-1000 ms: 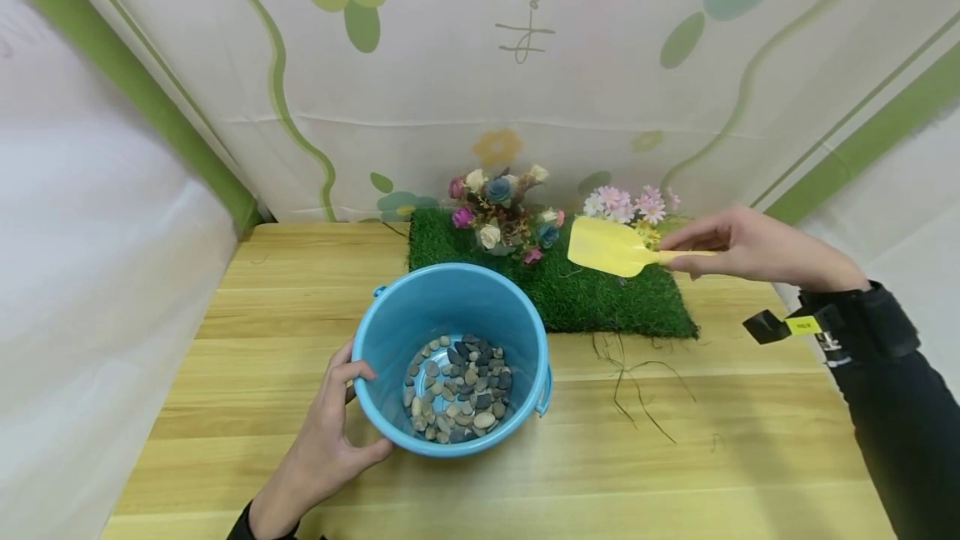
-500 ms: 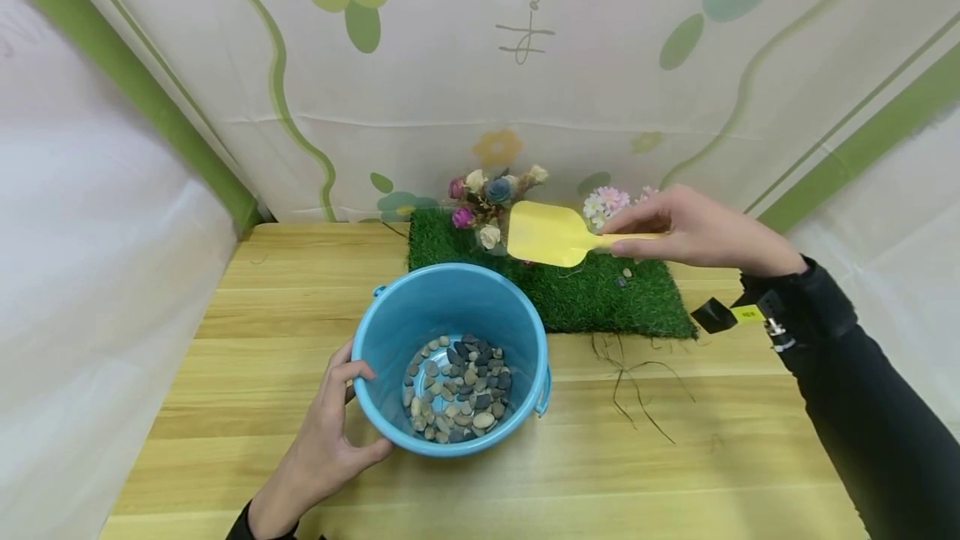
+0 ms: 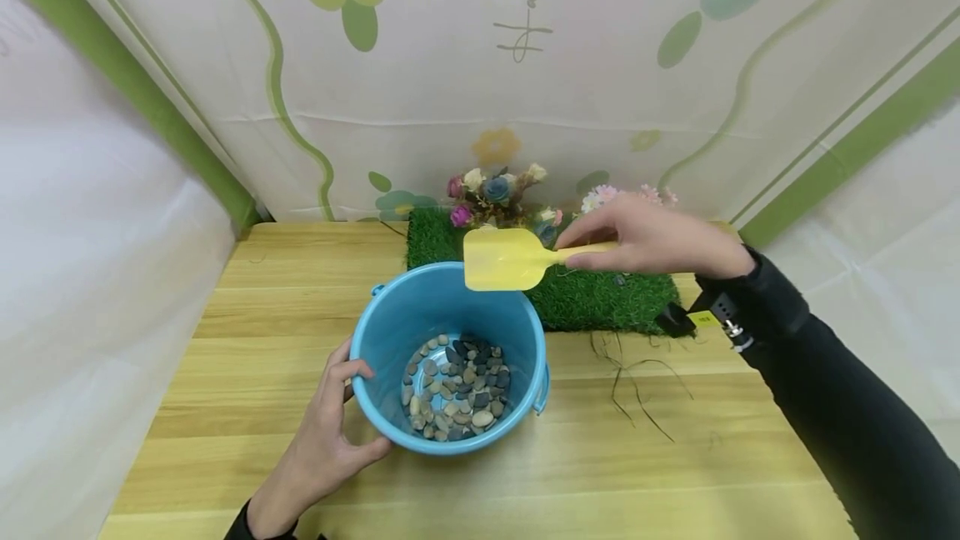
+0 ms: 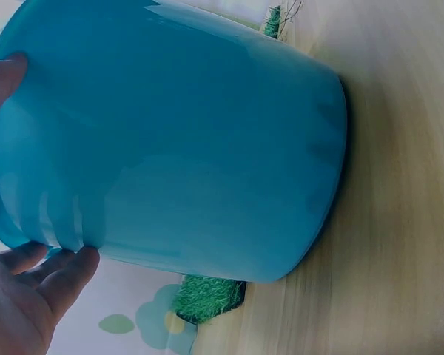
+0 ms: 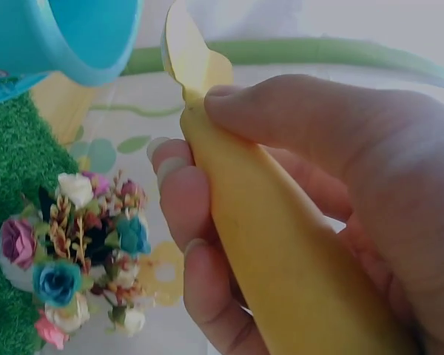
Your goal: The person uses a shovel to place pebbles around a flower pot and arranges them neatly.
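A blue bucket (image 3: pixel 378 323) stands on the wooden table, with grey, black and tan pebbles (image 3: pixel 480 398) spread over its bottom. My left hand (image 3: pixel 326 440) grips its left rim, one finger hooked over the edge and the thumb against the outer wall. In the left wrist view that hand (image 4: pixel 29 296) touches the bucket's side (image 4: pixel 185 140). My right hand (image 3: pixel 637 236) pinches the handle of a yellow toy shovel (image 3: pixel 502 259). The blade hangs over the bucket's far rim, with no pebbles visible on it. The right wrist view shows thumb and fingers around the handle (image 5: pixel 259 229).
Behind the bucket lies an artificial grass mat (image 3: pixel 600 307) bearing a bunch of artificial roses (image 3: pixel 498 190) and pink flowers (image 3: pixel 600 197), partly hidden by my right hand. Thin dark stems (image 3: pixel 633 386) lie on the table (image 3: pixel 262 340). A printed cloth (image 3: pixel 442 40) hangs at the back.
My right hand has carried the shovel leftward from above the grass mat to the bucket's far rim. The left hand and the bucket have stayed in place.
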The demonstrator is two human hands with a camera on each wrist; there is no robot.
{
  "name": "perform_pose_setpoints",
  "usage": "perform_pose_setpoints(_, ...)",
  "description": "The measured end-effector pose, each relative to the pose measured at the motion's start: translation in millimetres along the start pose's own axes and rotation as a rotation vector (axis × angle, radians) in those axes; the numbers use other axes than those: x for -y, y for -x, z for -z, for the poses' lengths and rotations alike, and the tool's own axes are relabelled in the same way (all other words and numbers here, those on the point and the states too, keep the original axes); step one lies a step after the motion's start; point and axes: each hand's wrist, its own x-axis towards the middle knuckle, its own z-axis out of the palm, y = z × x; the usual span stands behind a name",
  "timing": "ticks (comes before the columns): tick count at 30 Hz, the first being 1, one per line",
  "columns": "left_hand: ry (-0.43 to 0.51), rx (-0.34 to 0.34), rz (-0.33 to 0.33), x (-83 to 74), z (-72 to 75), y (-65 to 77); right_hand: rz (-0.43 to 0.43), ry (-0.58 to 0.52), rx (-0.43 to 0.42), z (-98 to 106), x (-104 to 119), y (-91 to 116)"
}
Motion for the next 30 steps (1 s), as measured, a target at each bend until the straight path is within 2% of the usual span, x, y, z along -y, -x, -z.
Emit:
perform_pose_setpoints(6, 0.002, 0.000, -0.006, 0.9, -0.2, 0.2, -0.016, -0.011, 0.068, -8.0, 17.5, -18.6)
perform_pose_setpoints(10, 0.003, -0.001, -0.005, 0.6, -0.6, 0.1, -0.022, 0.040, 0.105, -14.0, 30.1, -33.2)
perform_pose_setpoints(23, -0.008, -0.007, -0.007, 0.7, -0.2, 0.8, 0.042, 0.195, 0.204, -36.6, 55.0, -69.3)
perform_pose_setpoints(30, -0.010, -0.008, -0.015, 0.6, -0.2, 0.8, -0.023, 0.269, 0.281, -49.1, 61.6, -82.3)
